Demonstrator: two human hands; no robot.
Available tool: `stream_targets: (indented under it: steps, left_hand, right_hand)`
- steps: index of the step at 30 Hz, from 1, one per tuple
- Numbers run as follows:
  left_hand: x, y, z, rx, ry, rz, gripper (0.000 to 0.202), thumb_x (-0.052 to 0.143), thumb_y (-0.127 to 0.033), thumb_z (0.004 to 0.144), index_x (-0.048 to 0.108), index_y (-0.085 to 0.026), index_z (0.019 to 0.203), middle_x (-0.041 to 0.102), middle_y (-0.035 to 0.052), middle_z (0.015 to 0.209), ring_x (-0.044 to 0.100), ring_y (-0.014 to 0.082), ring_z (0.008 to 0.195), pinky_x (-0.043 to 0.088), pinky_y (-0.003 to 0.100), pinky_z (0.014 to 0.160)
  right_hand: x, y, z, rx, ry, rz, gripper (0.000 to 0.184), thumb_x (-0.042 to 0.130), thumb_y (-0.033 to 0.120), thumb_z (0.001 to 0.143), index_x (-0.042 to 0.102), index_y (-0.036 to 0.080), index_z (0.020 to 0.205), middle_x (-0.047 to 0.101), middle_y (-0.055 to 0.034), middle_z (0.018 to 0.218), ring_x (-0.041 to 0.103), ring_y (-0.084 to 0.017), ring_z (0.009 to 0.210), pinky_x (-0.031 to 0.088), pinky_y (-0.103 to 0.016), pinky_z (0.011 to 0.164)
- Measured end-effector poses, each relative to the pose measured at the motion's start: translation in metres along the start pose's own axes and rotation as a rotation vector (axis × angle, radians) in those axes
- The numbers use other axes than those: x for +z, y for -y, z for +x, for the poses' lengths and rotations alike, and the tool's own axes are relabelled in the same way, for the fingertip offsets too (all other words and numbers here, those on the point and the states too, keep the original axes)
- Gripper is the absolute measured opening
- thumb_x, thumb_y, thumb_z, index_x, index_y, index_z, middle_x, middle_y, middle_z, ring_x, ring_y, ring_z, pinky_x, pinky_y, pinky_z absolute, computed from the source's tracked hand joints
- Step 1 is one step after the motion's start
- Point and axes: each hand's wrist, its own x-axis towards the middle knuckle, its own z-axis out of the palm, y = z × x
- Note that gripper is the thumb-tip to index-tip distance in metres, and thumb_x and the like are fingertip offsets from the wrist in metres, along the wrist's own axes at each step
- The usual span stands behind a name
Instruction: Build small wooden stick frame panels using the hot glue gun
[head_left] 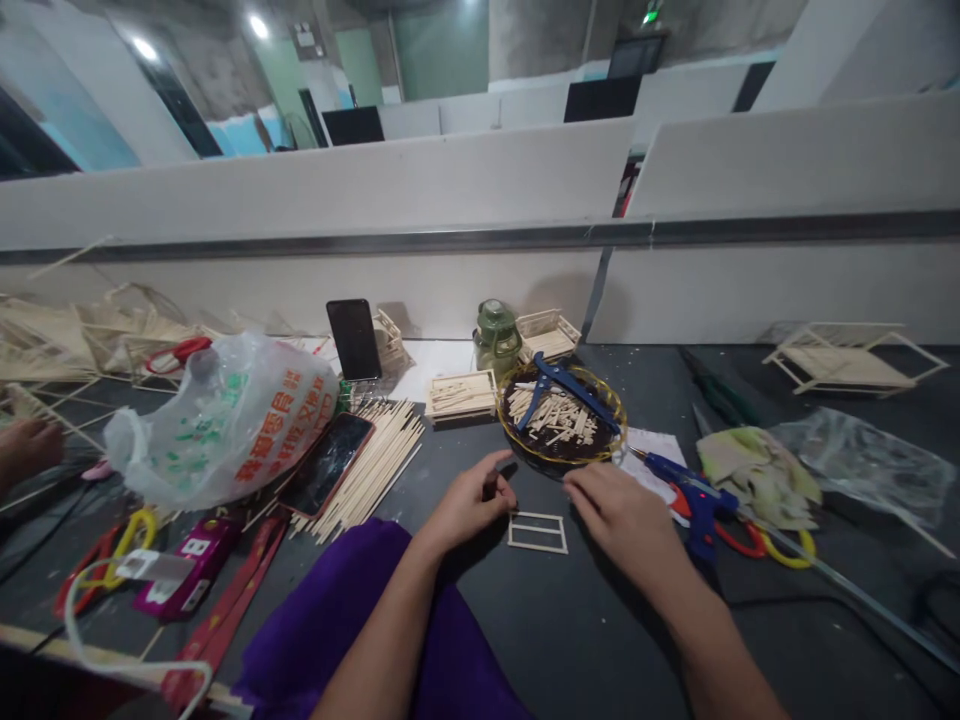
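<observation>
A small ladder-like frame of thin wooden sticks (564,535) lies flat on the dark table between my hands. My left hand (474,502) is open at its left corner, index finger stretched out and the others loosely curled, with nothing visible in them. To the right of the frame, my right hand (621,512) has its fingers bent together by the front rim of a yellow-edged basket (624,425). Those fingertips are partly hidden, so whatever they pinch does not show. Short cut stick pieces (551,415) fill the basket, and a blue-handled cutter (574,388) lies across them.
A blue glue gun (701,510), scissors (796,548) and a cloth (757,478) lie at right. Leftward are long sticks (379,470), a phone (326,465) and a plastic bag (225,425). Another person's hand (28,450) shows at far left. A green lantern (496,335) stands behind.
</observation>
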Motion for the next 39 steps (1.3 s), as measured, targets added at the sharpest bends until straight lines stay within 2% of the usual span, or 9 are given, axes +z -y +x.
stream_targets:
  steps: [4,7,14,18,24,29,33,36,39]
  left_hand:
    - [-0.001,-0.004,0.004,-0.022,-0.135,-0.035,0.053,0.063,-0.024,0.080,0.052,-0.014,0.131,0.066,0.0027,0.082,0.061,0.0140,0.073,0.044,0.026,0.070]
    - [-0.002,-0.011,0.003,-0.002,-0.208,-0.044,0.048,0.064,-0.026,0.080,0.057,-0.014,0.126,0.065,0.0026,0.081,0.060,0.0139,0.072,0.044,0.026,0.071]
    - [-0.004,-0.013,0.002,0.047,-0.279,-0.056,0.043,0.064,-0.024,0.079,0.061,-0.015,0.121,0.064,0.0014,0.077,0.058,0.0132,0.071,0.043,0.025,0.071]
    - [-0.003,-0.014,0.002,0.058,-0.330,-0.083,0.040,0.065,-0.024,0.078,0.063,-0.014,0.117,0.065,0.0016,0.077,0.058,0.0128,0.069,0.044,0.025,0.069]
    - [0.004,-0.042,0.012,0.036,-0.424,-0.394,0.044,0.074,-0.035,0.075,0.062,-0.014,0.113,0.066,0.0019,0.080,0.058,0.0107,0.064,0.045,0.023,0.061]
    - [0.016,-0.076,0.037,0.028,-0.305,-0.707,0.061,0.083,-0.040,0.066,0.056,-0.016,0.116,0.070,0.0049,0.087,0.067,0.0158,0.074,0.052,0.026,0.065]
    - [0.026,-0.082,0.045,0.008,-0.349,-0.821,0.064,0.089,-0.031,0.057,0.058,-0.013,0.109,0.067,0.0012,0.074,0.064,0.0136,0.065,0.051,0.024,0.058]
    - [0.026,-0.077,0.043,-0.029,-0.377,-0.872,0.063,0.088,-0.026,0.057,0.057,-0.013,0.111,0.068,0.0014,0.075,0.064,0.0133,0.064,0.051,0.023,0.056]
    - [0.017,-0.069,0.040,-0.038,-0.417,-0.885,0.060,0.086,-0.021,0.058,0.057,-0.014,0.110,0.068,0.0010,0.077,0.067,0.0154,0.068,0.054,0.025,0.058]
  right_hand:
    - [-0.021,-0.014,0.029,0.202,0.000,-0.140,0.018,0.049,0.025,0.095,0.067,0.022,0.095,0.067,-0.0045,0.092,0.064,-0.019,0.084,0.041,-0.028,0.068]
    - [-0.019,-0.016,0.057,0.345,0.126,-0.251,0.021,0.047,0.024,0.096,0.068,0.021,0.099,0.069,-0.0076,0.100,0.065,-0.020,0.092,0.041,-0.027,0.070]
    - [0.010,-0.013,0.086,0.331,0.288,-0.274,0.020,0.051,0.016,0.091,0.071,0.016,0.089,0.072,-0.0128,0.096,0.068,-0.023,0.092,0.041,-0.027,0.068]
    - [-0.013,-0.023,0.081,0.337,0.215,-0.259,0.021,0.049,0.023,0.093,0.070,0.020,0.094,0.072,-0.0091,0.100,0.068,-0.023,0.091,0.041,-0.028,0.068]
    - [-0.053,-0.021,0.075,0.218,-0.201,0.211,0.013,0.060,0.030,0.086,0.069,0.022,0.090,0.071,-0.0016,0.086,0.064,-0.017,0.077,0.043,-0.027,0.069]
    - [-0.042,0.006,0.082,-0.016,-0.088,0.334,0.012,0.058,0.026,0.087,0.069,0.022,0.089,0.071,-0.0023,0.088,0.063,-0.016,0.080,0.044,-0.027,0.074]
    - [-0.042,0.008,0.081,-0.072,0.028,0.411,0.015,0.057,0.023,0.087,0.071,0.024,0.092,0.073,-0.0020,0.096,0.065,-0.017,0.087,0.046,-0.027,0.078]
    - [-0.051,-0.007,0.078,0.019,0.013,0.403,0.016,0.058,0.025,0.086,0.071,0.024,0.096,0.075,-0.0012,0.095,0.067,-0.017,0.087,0.046,-0.027,0.078]
    - [-0.057,-0.027,0.076,0.249,-0.083,0.067,0.016,0.057,0.026,0.087,0.072,0.024,0.093,0.075,-0.0030,0.095,0.068,-0.021,0.087,0.044,-0.028,0.073]
